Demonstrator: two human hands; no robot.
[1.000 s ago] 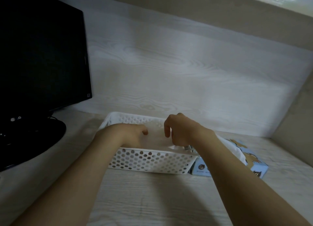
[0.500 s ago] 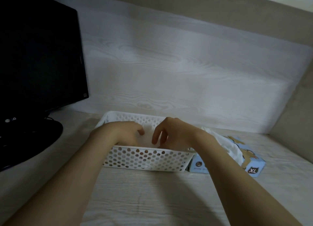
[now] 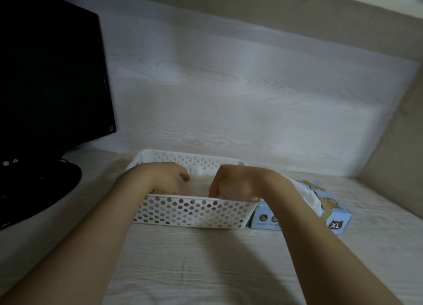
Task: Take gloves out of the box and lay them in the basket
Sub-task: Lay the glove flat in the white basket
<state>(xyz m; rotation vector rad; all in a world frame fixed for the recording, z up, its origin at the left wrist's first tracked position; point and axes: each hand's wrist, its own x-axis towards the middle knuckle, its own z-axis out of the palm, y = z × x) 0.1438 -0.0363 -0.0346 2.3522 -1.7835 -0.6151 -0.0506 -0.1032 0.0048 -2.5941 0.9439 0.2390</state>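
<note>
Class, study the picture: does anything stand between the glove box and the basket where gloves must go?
Nothing visible does. The box sits right beside the basket, at its right end, a white glove poking from its top.

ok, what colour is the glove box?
Light blue box with a tan cartoon print and a black XL badge; head view.

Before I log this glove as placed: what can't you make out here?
Head view:
Fingertips of left hand and right hand: curled down into the basket, hidden behind the hands' backs; whether they hold anything is unclear.
Basket floor: screened by its near wall and the hands.
Opening of the box: covered by the right forearm.
Side of the monitor: cut by the left edge.
</note>
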